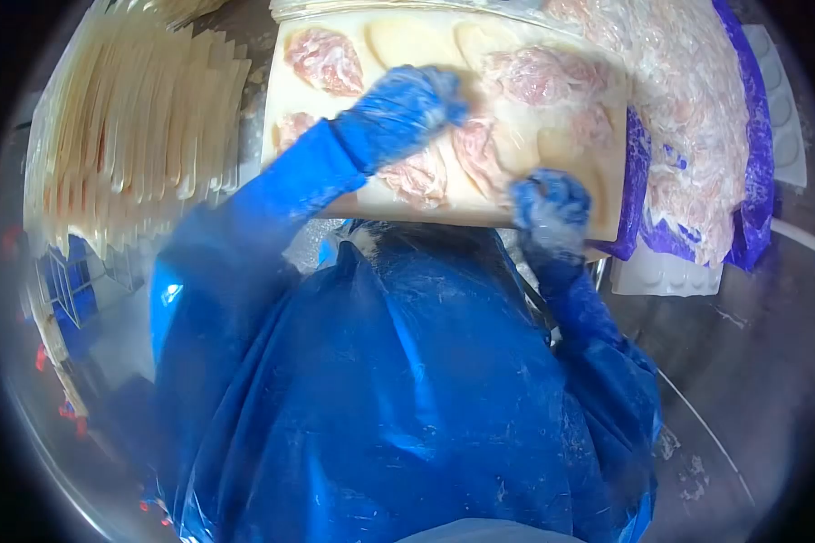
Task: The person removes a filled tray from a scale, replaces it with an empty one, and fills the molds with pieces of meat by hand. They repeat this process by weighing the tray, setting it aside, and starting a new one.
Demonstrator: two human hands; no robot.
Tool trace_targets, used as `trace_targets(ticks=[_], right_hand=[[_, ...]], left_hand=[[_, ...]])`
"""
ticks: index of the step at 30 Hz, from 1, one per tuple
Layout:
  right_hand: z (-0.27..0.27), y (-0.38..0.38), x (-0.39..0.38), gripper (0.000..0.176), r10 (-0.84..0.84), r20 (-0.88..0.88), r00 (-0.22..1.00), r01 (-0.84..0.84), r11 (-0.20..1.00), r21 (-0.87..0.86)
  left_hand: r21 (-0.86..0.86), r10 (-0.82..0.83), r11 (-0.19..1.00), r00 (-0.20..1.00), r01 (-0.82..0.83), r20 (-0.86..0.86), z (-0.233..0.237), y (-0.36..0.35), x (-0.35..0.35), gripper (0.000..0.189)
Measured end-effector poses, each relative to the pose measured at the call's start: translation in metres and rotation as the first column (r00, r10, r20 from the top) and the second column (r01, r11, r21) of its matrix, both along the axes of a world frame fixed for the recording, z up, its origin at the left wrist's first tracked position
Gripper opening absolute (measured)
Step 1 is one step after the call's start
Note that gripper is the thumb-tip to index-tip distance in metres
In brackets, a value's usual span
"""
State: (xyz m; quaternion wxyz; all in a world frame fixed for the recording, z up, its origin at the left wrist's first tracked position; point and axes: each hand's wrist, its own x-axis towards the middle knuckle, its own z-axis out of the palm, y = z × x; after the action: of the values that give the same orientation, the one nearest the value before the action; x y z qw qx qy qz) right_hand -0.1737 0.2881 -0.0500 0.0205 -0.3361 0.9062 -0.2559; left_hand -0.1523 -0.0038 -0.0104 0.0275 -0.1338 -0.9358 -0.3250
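Observation:
A cream-coloured tray (417, 213) with rounded hollows lies in front of me, pieces of raw pink meat in several of them. My left hand (412, 104), in a wet blue glove, is over the tray's middle with its fingers curled in; whatever they hold is hidden. Beside it, a meat piece (478, 154) lies to the right and another piece (417, 178) lies below. At the front right of the tray is my gloved right hand (552, 206), its fingers bent closed and their contents hidden. A larger portion of meat (548, 77) sits at the tray's upper right.
On the right, a big heap of raw meat (684, 100) rests on purple plastic sheeting (750, 213). Many thin cream trays (136, 118) stand packed in a row at the left. A white hollowed tray (666, 279) shows under the sheeting.

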Motion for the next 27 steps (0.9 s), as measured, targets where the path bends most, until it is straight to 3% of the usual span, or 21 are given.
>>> trace_targets(ticks=[1, 2, 3, 4, 5, 7, 9, 11, 12, 13, 14, 15, 16, 17, 18, 19, 21, 22, 25, 27], right_hand=[[0.01, 0.009, -0.008, 0.027, -0.053, 0.177, 0.983, 0.046, 0.998, 0.044], [0.027, 0.004, -0.009, 0.027, -0.062, 0.18, 0.982, 0.055, 0.998, 0.044], [0.048, -0.007, -0.009, 0.026, -0.028, -0.038, 0.999, 0.03, 0.999, 0.042], [0.058, -0.017, -0.007, 0.027, 0.01, -0.256, 0.967, 0.003, 0.999, 0.047], [0.057, -0.029, -0.003, 0.027, 0.008, -0.26, 0.965, 0.005, 0.999, 0.049], [0.045, -0.052, 0.002, 0.028, 0.069, -0.286, 0.956, 0.014, 0.96, 0.28], [0.035, -0.044, -0.004, 0.027, 0.062, -0.307, 0.95, 0.011, 0.973, 0.23], [0.05, -0.036, -0.005, 0.026, 0.017, -0.164, 0.986, 0.052, 0.912, 0.406], [0.066, -0.035, -0.004, 0.024, 0.024, -0.095, 0.995, 0.022, 0.888, 0.46], [0.048, -0.027, -0.004, 0.024, 0.024, -0.099, 0.995, 0.025, 0.887, 0.46], [0.012, -0.013, -0.004, 0.023, -0.053, 0.26, 0.964, 0.098, 0.982, -0.163], [-0.008, -0.005, -0.003, 0.023, 0.108, 0.563, 0.819, 0.358, 0.67, -0.65], [0.009, -0.012, 0.002, 0.023, 0.103, 0.568, 0.817, 0.363, 0.673, -0.645], [0.041, -0.025, 0.01, 0.025, 0.022, 0.222, 0.975, 0.042, 0.959, -0.279], [0.058, -0.032, 0.015, 0.028, 0.159, -0.146, 0.976, -0.116, 0.958, 0.263], [0.045, -0.026, 0.017, 0.028, 0.161, -0.146, 0.976, -0.118, 0.958, 0.261], [0.008, -0.011, 0.019, 0.032, 0.289, -0.252, 0.923, -0.293, 0.956, 0.022], [0.03, -0.009, 0.024, 0.039, 0.293, -0.243, 0.925, -0.253, 0.95, 0.182], [0.043, -0.016, 0.028, 0.045, 0.19, -0.274, 0.943, -0.154, 0.977, 0.148], [0.04, -0.026, 0.024, 0.048, 0.239, -0.202, 0.95, -0.201, 0.961, 0.189]], left_hand=[[-0.27, 0.037, 0.962, 0.999, -0.043, -0.026, 0.011, -0.004, -0.002, 0.026], [-0.269, 0.029, 0.962, 0.999, -0.034, -0.023, 0.015, 0.002, -0.005, 0.026], [0.089, -0.068, 0.993, 0.99, 0.079, -0.12, 0.017, 0.013, -0.011, 0.026], [0.422, -0.119, 0.881, 0.963, 0.215, -0.243, 0.019, 0.024, -0.014, 0.027], [0.07, -0.153, 0.983, 0.964, 0.172, -0.217, 0.019, 0.033, -0.012, 0.029], [-0.184, -0.147, 0.975, 0.982, 0.124, -0.119, 0.005, 0.038, -0.012, 0.027], [-0.21, -0.153, 0.972, 0.967, 0.109, -0.206, 0.0, 0.024, -0.007, 0.026], [-0.224, -0.153, 0.97, 0.946, 0.09, -0.285, 0.006, 0.02, 0.002, 0.026], [-0.288, -0.05, 0.958, 0.984, -0.001, -0.17, 0.016, 0.019, 0.004, 0.027], [-0.359, 0.066, 0.93, 0.996, -0.084, -0.062, 0.032, 0.021, 0.006, 0.027], [-0.63, 0.185, 0.761, 0.983, -0.154, -0.017, 0.058, 0.038, 0.008, 0.027], [-0.629, 0.185, 0.762, 0.983, -0.152, -0.014, 0.05, 0.038, 0.011, 0.027], [-0.56, -0.01, 0.827, 0.994, -0.055, -0.113, 0.03, 0.039, 0.018, 0.031], [-0.494, -0.19, 0.867, 0.956, 0.057, -0.224, 0.005, 0.042, 0.028, 0.034], [0.024, -0.099, 0.995, 0.995, 0.098, 0.025, -0.029, 0.047, 0.041, 0.044], [0.022, -0.096, 0.995, 0.995, 0.096, 0.025, -0.021, 0.045, 0.046, 0.044], [-0.446, -0.178, 0.895, 0.914, -0.003, -0.364, 0.012, 0.04, 0.056, 0.039], [-0.526, -0.207, 0.847, 0.956, 0.069, -0.207, 0.028, 0.038, 0.058, 0.037], [-0.429, -0.171, 0.902, 0.949, 0.043, -0.266, 0.024, 0.055, 0.047, 0.042], [-0.342, -0.17, 0.937, 0.953, 0.077, -0.25, 0.019, 0.054, 0.041, 0.047]])
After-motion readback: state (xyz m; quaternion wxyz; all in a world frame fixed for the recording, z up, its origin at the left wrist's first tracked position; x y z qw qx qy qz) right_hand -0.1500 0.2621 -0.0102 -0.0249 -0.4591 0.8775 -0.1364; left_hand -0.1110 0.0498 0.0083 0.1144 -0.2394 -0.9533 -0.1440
